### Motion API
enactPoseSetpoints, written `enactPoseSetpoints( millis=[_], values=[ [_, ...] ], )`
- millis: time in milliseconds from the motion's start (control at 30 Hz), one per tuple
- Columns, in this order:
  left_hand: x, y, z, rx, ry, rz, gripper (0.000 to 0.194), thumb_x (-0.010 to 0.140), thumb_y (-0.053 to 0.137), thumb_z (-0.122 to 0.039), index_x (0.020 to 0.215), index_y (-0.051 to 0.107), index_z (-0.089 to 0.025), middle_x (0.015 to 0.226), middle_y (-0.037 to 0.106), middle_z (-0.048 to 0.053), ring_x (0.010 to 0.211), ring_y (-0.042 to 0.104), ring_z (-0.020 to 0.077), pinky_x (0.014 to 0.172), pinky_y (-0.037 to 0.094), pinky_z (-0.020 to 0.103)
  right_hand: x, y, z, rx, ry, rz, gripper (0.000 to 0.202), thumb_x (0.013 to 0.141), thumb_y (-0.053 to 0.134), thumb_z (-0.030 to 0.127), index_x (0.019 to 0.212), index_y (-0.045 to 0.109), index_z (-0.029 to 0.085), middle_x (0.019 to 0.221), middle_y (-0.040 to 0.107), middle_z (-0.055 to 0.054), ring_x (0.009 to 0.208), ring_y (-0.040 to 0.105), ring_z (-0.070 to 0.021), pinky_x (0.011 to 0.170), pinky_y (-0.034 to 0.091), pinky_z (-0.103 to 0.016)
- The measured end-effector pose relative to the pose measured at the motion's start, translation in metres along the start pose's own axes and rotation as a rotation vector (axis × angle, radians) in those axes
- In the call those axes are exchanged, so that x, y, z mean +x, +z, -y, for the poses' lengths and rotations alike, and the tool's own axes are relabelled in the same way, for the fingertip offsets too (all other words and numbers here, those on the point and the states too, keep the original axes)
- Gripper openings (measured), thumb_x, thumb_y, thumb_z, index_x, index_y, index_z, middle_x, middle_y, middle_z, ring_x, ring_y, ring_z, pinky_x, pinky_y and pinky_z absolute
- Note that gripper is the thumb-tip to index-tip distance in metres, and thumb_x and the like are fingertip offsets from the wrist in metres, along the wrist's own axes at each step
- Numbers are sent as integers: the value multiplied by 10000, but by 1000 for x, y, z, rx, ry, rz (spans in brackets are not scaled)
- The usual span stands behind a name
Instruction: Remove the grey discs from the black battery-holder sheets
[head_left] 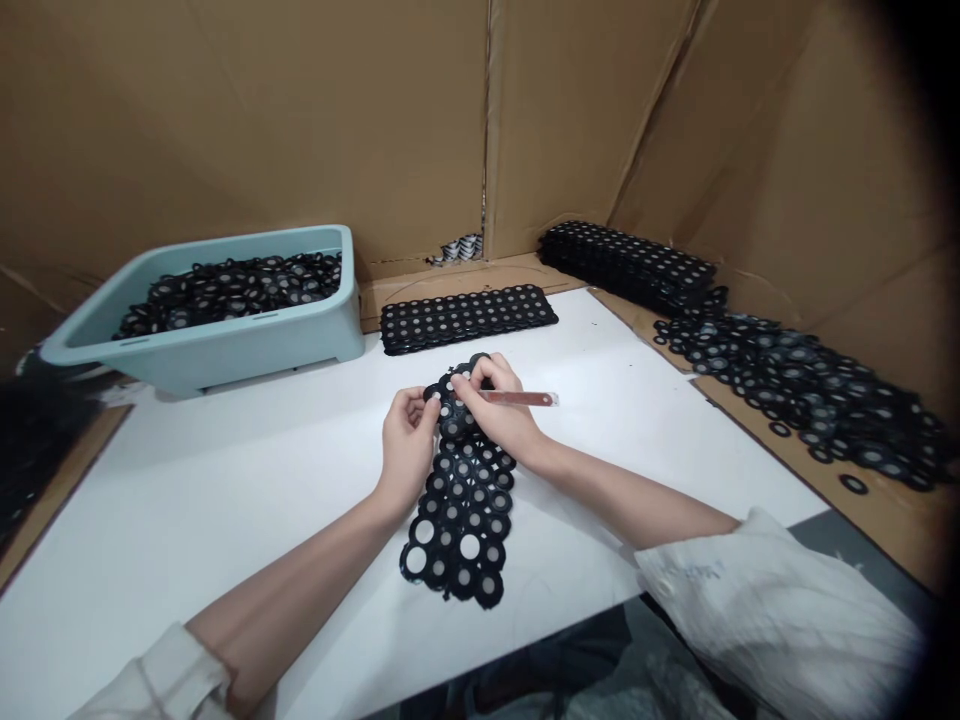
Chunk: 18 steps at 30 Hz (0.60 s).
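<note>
A sheet of joined black discs with pale round centres lies on the white table, its far end lifted and bent back between my hands. My left hand is closed, pinching the sheet's left edge between thumb and fingertips. Over the far right part of the sheet, my right hand is closed around a thin, flat tool with a reddish-brown handle that sticks out to the right. The tool's other end is hidden by my fingers. My right thumb touches a disc. At the near end, a few openings show white.
A light-blue tub full of loose black discs stands at the back left. Another disc sheet lies behind my hands. Stacked sheets and a heap of loose discs occupy the right side. Cardboard walls enclose the white table.
</note>
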<state>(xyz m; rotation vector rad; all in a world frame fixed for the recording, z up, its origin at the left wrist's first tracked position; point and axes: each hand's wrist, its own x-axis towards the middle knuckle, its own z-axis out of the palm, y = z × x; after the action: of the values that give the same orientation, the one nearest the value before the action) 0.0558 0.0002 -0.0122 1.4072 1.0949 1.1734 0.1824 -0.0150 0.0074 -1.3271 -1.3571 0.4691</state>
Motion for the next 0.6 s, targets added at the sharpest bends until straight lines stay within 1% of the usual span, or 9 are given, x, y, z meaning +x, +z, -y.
enactPoseSetpoints(
  millis=[100, 167, 267, 300, 400, 500, 600],
  values=[
    [0, 0, -2, -24, -12, 21, 182, 756, 537, -333, 846, 527, -175, 750, 534, 4, 656, 488, 116, 596, 390, 218, 0, 1, -2, 2, 20, -6, 303, 795, 471, 368, 574, 360, 194, 730, 393, 7, 693, 452, -133, 710, 385, -306],
    [-1, 0, -3, -18, -5, 18, 186, 753, 537, -336, 823, 546, -164, 753, 541, 12, 665, 490, 121, 602, 389, 222, -1, 1, -4, -17, 22, 7, 269, 796, 467, 353, 597, 375, 197, 764, 402, 1, 725, 456, -139, 727, 388, -311],
    [-1, 0, -4, -9, -7, 12, 191, 749, 538, -333, 812, 566, -155, 749, 546, 17, 673, 484, 126, 615, 386, 229, -2, 1, -4, -62, -5, 20, 109, 781, 485, 302, 744, 422, 220, 848, 419, -10, 819, 450, -160, 755, 389, -319],
    [-1, 0, -4, -13, -13, 15, 191, 750, 535, -330, 816, 570, -155, 751, 548, 18, 677, 482, 128, 620, 384, 232, -2, 1, -4, -80, -23, 27, 89, 779, 487, 287, 809, 426, 231, 877, 421, -15, 853, 443, -169, 772, 387, -325],
    [-2, -1, -4, -38, -27, 26, 181, 759, 519, -316, 832, 574, -161, 768, 548, 17, 693, 474, 129, 634, 373, 234, -2, 1, -5, -146, -93, 68, 157, 789, 473, 291, 935, 433, 247, 941, 414, -37, 919, 424, -194, 818, 373, -350],
    [-3, 0, -6, -49, -48, 38, 154, 768, 502, -302, 810, 568, -169, 748, 530, 7, 683, 460, 126, 633, 361, 230, 0, 2, -6, -189, -118, 88, 164, 804, 447, 321, 953, 450, 252, 947, 407, -46, 927, 420, -211, 816, 370, -368],
    [-5, 1, -9, -63, -61, 77, 133, 778, 480, -291, 763, 551, -180, 729, 512, -5, 681, 452, 126, 634, 354, 225, 3, 4, -8, -210, -114, 70, 125, 795, 452, 309, 903, 458, 246, 912, 404, -42, 898, 426, -208, 791, 375, -362]
  ],
)
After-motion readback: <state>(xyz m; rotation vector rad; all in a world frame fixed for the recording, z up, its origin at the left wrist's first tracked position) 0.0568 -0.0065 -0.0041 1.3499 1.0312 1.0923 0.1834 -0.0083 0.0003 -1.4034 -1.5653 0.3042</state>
